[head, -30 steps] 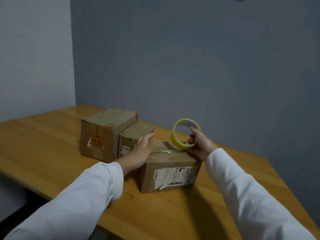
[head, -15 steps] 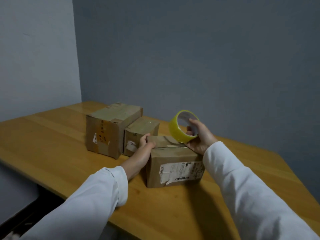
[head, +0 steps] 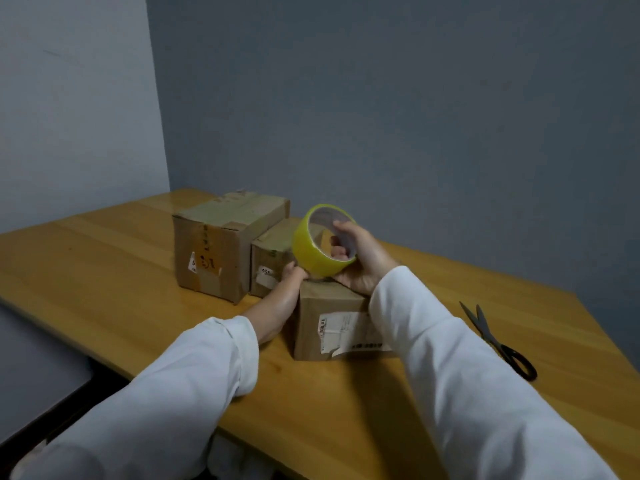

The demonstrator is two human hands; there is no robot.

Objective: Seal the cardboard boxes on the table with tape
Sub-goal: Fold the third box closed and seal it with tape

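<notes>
- While our right hand (head: 363,261) holds the tape roll (head: 320,245) just above the nearest box (head: 332,317), fingers hooked through the core and thumb round the outside, the roll hangs tilted with its open face toward us.
- We have our left hand (head: 289,282) at the nine o'clock top corner of that box, against its edge; the roll covers the fingertips, so we cannot tell whether they pinch a loose tape end or only steady the cardboard.
- Our box sits near the middle of the table (head: 104,271), its printed label facing us, with our right sleeve crossing its three o'clock side.
- We judge this box to be the one in hand: no clear strip shows along its top from here, though most of that top is hidden behind the roll and our hands.
- Toward eleven o'clock from it stand two more: a small box (head: 272,251) just beside it, and a large box (head: 221,244) touching the small one's far side.
- Both of those already carry tape, orange patches on the large one's front and bands across its top, but we cannot say whether that is old shipping tape or fresh sealing.
- As far as we can judge, sealing is at an early stage, with a strip yet to be drawn, pressed and cut on the nearest box.
- We have scissors (head: 498,337) lying closed at three o'clock, well apart from the boxes, untouched.
</notes>
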